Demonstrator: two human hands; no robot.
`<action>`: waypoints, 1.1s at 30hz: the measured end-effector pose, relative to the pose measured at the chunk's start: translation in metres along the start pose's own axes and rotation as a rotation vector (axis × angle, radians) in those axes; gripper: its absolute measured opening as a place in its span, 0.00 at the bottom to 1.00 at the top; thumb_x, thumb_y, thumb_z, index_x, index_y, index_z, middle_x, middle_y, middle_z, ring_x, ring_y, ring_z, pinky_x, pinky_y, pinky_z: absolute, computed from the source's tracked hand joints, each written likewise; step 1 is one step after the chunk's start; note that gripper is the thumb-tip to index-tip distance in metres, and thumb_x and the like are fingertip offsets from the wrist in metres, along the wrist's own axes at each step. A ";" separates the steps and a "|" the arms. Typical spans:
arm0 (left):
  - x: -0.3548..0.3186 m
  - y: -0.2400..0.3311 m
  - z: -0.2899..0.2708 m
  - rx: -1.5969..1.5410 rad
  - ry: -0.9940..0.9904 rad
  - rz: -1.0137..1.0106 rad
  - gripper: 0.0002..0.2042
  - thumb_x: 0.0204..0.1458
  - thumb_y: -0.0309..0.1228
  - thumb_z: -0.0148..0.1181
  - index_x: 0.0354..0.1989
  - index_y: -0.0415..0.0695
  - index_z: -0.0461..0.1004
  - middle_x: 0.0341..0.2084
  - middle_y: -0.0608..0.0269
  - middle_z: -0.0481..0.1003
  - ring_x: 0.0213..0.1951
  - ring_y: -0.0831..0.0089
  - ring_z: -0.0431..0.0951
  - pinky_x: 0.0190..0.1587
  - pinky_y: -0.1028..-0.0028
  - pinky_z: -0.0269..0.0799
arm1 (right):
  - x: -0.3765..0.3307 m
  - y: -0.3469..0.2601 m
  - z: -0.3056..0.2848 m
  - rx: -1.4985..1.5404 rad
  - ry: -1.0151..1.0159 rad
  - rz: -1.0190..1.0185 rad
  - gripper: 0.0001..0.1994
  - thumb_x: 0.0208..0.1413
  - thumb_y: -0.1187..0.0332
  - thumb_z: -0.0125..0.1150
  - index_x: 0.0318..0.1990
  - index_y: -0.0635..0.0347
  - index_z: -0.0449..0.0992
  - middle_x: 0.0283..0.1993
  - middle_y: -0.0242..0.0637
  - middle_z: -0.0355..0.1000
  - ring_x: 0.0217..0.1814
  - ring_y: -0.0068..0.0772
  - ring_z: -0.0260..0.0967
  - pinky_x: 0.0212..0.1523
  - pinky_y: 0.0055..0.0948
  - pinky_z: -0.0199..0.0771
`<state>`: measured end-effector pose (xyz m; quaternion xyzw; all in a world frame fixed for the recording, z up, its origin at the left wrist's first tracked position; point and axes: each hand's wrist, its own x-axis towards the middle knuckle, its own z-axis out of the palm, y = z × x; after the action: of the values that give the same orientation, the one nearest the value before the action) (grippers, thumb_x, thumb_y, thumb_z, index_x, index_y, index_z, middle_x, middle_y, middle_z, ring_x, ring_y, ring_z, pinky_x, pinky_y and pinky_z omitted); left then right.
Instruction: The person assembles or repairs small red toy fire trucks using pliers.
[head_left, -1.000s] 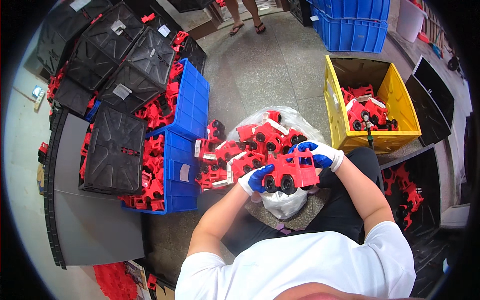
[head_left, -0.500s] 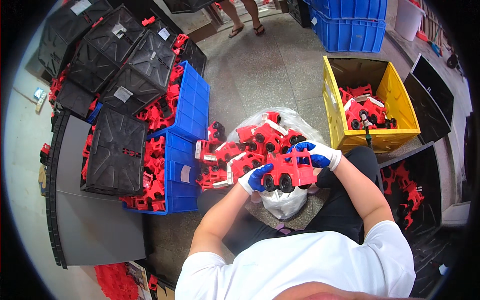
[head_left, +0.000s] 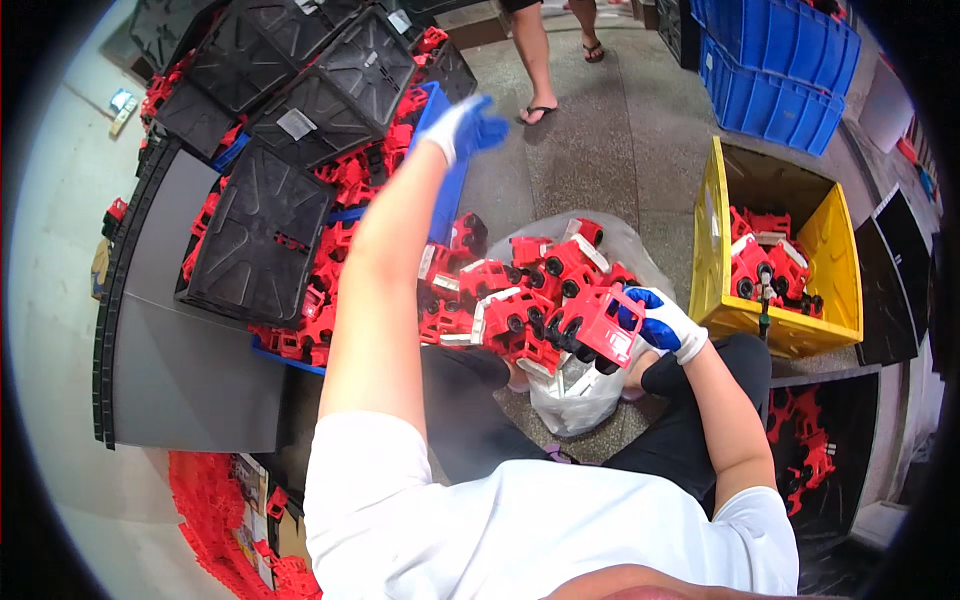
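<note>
The right hand (head_left: 655, 322) pinched one red toy truck (head_left: 606, 326) by its cab frame, gloved fingers curled around the bars, and held it tilted just above the near side of a heap of loose trucks (head_left: 500, 312). The left hand (head_left: 470, 130) was reached far forward with its fingers spread and nothing visible in them. It was blurred and lay across the line of a blue crate (head_left: 449, 200), so whether it touched the rim could not fairly be told. The step in hand looked like a one-handed hold on the truck during a reach or swing of the other arm. The next move, as I judged it, called for a steady right grip and for the left hand to clear the crate's edge.

Counted outward, there was one truck held. The heap, spread over one translucent plastic bag (head_left: 578, 408) between the knees, showed at least eight more, overlapping too much for a full tally. To the right stood one yellow crate (head_left: 833, 238) with at least three trucks inside, and near it one black bin (head_left: 850, 425) with several red pieces. Beyond were two stacked blue crates (head_left: 770, 105). On the left, at least five ribbed black crates (head_left: 262, 232) rose among more red trucks. Past the heap, one other person's two sandalled feet (head_left: 538, 112) showed on the floor.
</note>
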<state>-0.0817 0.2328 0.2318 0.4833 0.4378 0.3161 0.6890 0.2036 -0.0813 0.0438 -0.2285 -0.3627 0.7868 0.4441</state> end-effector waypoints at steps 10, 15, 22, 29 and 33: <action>-0.055 -0.209 -0.016 1.605 -0.664 -0.457 0.30 0.55 0.57 0.44 0.58 0.48 0.66 0.50 0.54 0.74 0.53 0.63 0.73 0.59 0.66 0.60 | 0.011 -0.014 0.025 -0.179 -0.078 -0.118 0.15 0.54 0.76 0.59 0.50 0.66 0.73 0.46 0.33 0.73 0.49 0.23 0.69 0.51 0.24 0.68; -0.103 -0.260 -0.071 1.881 -0.683 -0.402 0.24 0.62 0.39 0.32 0.68 0.53 0.48 0.51 0.58 0.73 0.57 0.65 0.69 0.67 0.51 0.42 | -0.007 -0.013 0.036 -0.248 -0.090 -0.081 0.12 0.53 0.77 0.59 0.46 0.65 0.75 0.39 0.30 0.73 0.42 0.21 0.70 0.44 0.23 0.71; -0.140 -0.280 -0.055 1.513 -0.263 -0.173 0.27 0.57 0.55 0.42 0.58 0.51 0.67 0.51 0.45 0.71 0.52 0.50 0.72 0.56 0.60 0.64 | -0.012 -0.001 0.031 -0.182 -0.012 -0.073 0.11 0.52 0.77 0.60 0.45 0.64 0.75 0.40 0.30 0.74 0.42 0.23 0.70 0.45 0.23 0.70; -0.157 -0.278 -0.011 1.268 -0.207 -0.209 0.33 0.52 0.44 0.55 0.67 0.51 0.54 0.57 0.49 0.67 0.55 0.57 0.71 0.57 0.66 0.64 | -0.025 -0.002 0.014 -0.149 0.030 -0.060 0.13 0.55 0.74 0.58 0.48 0.63 0.74 0.44 0.32 0.74 0.42 0.22 0.70 0.43 0.21 0.69; -0.175 -0.268 -0.007 1.363 -0.157 -0.221 0.33 0.52 0.48 0.51 0.67 0.56 0.54 0.54 0.48 0.70 0.53 0.54 0.72 0.55 0.63 0.65 | -0.022 -0.007 0.028 -0.248 0.062 -0.042 0.10 0.55 0.72 0.56 0.44 0.65 0.74 0.40 0.32 0.74 0.41 0.23 0.70 0.44 0.21 0.68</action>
<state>-0.1577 -0.0040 0.0297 0.7822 0.5343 -0.1372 0.2897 0.1992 -0.1079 0.0674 -0.2982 -0.4479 0.7191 0.4398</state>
